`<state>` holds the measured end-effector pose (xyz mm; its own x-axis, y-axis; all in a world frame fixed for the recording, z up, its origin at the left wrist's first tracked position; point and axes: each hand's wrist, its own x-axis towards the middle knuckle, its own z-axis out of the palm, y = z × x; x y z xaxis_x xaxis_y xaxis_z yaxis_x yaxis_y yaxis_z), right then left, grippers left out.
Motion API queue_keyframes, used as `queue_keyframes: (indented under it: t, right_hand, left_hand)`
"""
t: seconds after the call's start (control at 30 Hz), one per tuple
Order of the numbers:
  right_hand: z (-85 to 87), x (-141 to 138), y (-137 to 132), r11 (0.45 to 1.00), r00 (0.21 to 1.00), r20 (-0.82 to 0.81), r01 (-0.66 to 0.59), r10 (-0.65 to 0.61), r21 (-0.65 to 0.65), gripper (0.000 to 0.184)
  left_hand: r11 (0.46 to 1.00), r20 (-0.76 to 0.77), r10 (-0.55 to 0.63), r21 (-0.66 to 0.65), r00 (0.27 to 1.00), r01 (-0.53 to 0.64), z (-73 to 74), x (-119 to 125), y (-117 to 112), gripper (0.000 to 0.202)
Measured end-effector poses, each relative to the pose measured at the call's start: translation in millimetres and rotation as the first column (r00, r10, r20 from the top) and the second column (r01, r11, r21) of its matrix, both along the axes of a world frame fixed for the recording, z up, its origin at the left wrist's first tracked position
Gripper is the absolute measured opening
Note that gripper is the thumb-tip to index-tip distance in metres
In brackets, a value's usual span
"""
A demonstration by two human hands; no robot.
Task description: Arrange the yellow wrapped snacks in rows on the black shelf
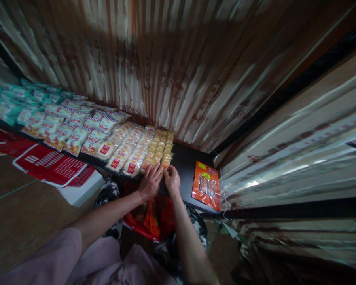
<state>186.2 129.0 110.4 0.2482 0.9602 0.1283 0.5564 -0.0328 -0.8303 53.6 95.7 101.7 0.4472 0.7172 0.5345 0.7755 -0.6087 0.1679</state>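
Note:
Small yellow-wrapped snack packets (pixel 158 145) lie in rows on a black shelf (pixel 182 156). My left hand (pixel 151 183) rests at the front of these rows, fingers stretched out and touching the nearest packets. Close beside it, my right hand (pixel 172 181) is closed, its thumb and fingers pinching the front edge of the rightmost yellow snack packet (pixel 166 161). Left of them run rows of clear-wrapped round white crackers with red labels (pixel 132 168). Farther right, an orange bag of thin sticks (pixel 207 185) lies flat on the shelf.
White snack bags (pixel 74 140) and teal bags (pixel 8 111) fill the shelf's left part. Red baskets (pixel 56 168) stand below, by a white box (pixel 83 188). Orange packages (pixel 151 219) sit in a red container between my legs. Wrinkled printed sheeting (pixel 178 71) hangs behind.

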Motion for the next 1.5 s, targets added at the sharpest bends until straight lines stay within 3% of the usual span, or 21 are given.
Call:
queue_keyframes:
  t: [0.43,0.9,1.23,1.33,1.4,1.5]
  right_hand:
    - [0.6,5,-4,0.995,0.995,-0.085,0.065,-0.059,0.076,0.042]
    - [2.2,-2,0,0.999,0.993,-0.120,-0.009,0.015,0.045,0.040]
    - [-0.9,-13,-25,0.975,0.981,-0.109,0.175,-0.160,0.138,0.040]
    - [-0.7,-18,-50,0.960,0.965,-0.175,0.226,-0.196,0.167,0.040]
    - [-3.0,-21,-72,0.954,0.954,-0.217,0.245,-0.206,0.175,0.038]
    - [-17.0,-24,-107,0.971,0.966,-0.202,0.192,-0.161,0.142,0.034]
  left_hand:
    - [1.000,-0.036,-0.026,0.015,0.999,0.026,-5.1,-5,5,0.046]
    - [0.999,-0.070,-0.035,-0.008,0.997,0.034,-6.9,-3,6,0.049]
    - [0.993,-0.046,-0.083,0.077,0.996,0.086,-12.5,-10,7,0.046]
    - [0.994,0.027,-0.096,0.053,0.995,0.095,-13.3,-14,-7,0.044]
    - [0.991,0.080,-0.136,0.022,0.987,0.135,-17.7,-17,-27,0.044]
    - [0.954,0.114,-0.285,-0.062,0.952,0.293,-33.2,-25,-66,0.047]
